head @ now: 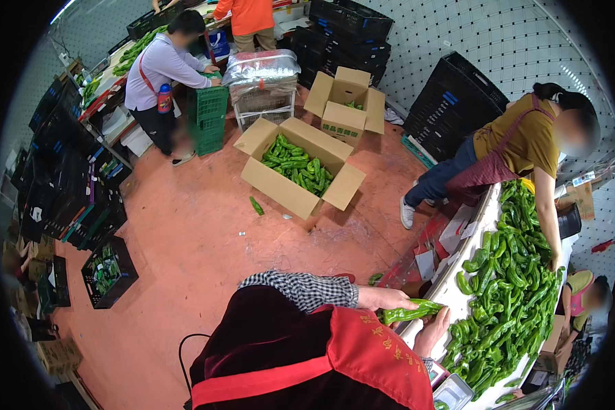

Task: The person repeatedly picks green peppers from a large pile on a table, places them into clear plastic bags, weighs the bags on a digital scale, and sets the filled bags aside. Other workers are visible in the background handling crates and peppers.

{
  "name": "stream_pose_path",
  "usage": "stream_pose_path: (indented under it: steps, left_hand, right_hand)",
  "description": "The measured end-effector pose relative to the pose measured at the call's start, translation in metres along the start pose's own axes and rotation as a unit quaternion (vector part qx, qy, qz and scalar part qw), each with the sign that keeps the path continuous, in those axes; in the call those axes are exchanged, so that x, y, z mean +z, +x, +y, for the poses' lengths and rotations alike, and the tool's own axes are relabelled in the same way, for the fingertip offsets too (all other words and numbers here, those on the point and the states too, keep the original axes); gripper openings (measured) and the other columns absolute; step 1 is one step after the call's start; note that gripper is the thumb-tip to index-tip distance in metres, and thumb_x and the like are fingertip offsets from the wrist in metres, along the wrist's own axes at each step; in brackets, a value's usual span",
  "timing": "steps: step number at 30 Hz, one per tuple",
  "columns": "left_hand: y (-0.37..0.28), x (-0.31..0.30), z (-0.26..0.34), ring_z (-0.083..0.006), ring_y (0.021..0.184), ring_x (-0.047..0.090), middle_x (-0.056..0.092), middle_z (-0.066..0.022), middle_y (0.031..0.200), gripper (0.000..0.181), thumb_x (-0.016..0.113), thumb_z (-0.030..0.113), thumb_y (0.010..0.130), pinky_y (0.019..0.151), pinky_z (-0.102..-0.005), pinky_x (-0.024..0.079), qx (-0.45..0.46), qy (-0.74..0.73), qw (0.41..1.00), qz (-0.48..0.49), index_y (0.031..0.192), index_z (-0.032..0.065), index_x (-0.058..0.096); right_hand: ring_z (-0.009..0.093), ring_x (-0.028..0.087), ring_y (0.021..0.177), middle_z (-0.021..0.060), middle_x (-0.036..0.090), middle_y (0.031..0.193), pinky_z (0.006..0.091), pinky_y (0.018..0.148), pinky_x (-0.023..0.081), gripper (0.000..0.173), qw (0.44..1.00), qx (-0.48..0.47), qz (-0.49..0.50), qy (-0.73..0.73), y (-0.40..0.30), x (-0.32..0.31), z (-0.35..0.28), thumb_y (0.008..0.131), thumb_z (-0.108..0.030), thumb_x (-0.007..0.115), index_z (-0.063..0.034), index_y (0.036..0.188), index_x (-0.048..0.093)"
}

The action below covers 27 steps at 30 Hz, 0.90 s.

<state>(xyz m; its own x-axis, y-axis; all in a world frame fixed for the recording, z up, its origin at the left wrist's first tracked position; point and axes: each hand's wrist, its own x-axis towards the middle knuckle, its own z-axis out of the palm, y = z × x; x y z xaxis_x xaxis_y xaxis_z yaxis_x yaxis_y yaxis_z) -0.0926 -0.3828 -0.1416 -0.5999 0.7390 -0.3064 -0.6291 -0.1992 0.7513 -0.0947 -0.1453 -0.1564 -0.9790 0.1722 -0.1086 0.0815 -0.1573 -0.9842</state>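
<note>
My left hand, in a black-and-white checked sleeve, holds one end of a long green pepper. My right hand has its fingers around the pepper's other end. Both hands are over the near edge of a white-topped table. Beyond them a long heap of green peppers covers much of the tabletop. Close below my right hand, a metal tray sits at the table's edge.
A co-worker in a maroon apron reaches into the heap. Behind stand an open carton of peppers and another carton. One pepper lies on the red floor. Black crates are stacked by the wall; another crate stands left.
</note>
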Motion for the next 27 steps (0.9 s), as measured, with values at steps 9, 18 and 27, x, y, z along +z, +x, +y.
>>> stream_pose_path:
  steps: [9, 18, 27]
  left_hand:
    - [-0.001, 0.006, 0.001, -0.0152, 0.063, 0.067, 0.068, -0.0076, 0.078, 0.047, 0.053, 0.047, 0.109, 0.051, -0.0280, 0.053, -0.013, 0.021, 1.000, -0.017, 0.119, 0.0018, 0.064]
    - [-0.003, 0.008, 0.000, -0.0177, 0.064, 0.067, 0.068, -0.0077, 0.080, 0.047, 0.051, 0.044, 0.110, 0.054, -0.0314, 0.053, -0.017, 0.021, 1.000, -0.008, 0.114, -0.0006, 0.065]
    - [-0.008, 0.008, -0.002, -0.0170, 0.066, 0.067, 0.068, -0.0072, 0.084, 0.047, 0.054, 0.045, 0.108, 0.057, -0.0306, 0.053, -0.007, 0.016, 1.000, 0.000, 0.114, -0.0007, 0.065]
  right_hand:
    - [0.006, 0.045, 0.059, -0.0037, 0.050, 0.072, 0.0233, 0.052, 0.039, 0.028, 1.000, 0.008, 0.014, 0.020, -0.010, -0.004, -0.004, 0.111, -0.033, 0.053, -0.0099, 0.096, 0.054]
    - [0.006, 0.050, 0.060, -0.0022, 0.054, 0.074, 0.0235, 0.053, 0.043, 0.026, 1.000, 0.019, -0.019, 0.006, -0.008, -0.013, 0.003, 0.112, -0.034, 0.053, -0.0082, 0.105, 0.057]
    - [0.004, 0.045, 0.057, -0.0021, 0.054, 0.076, 0.0215, 0.052, 0.040, 0.024, 1.000, 0.017, -0.003, -0.005, -0.017, -0.002, -0.001, 0.113, -0.027, 0.048, -0.0056, 0.108, 0.059]
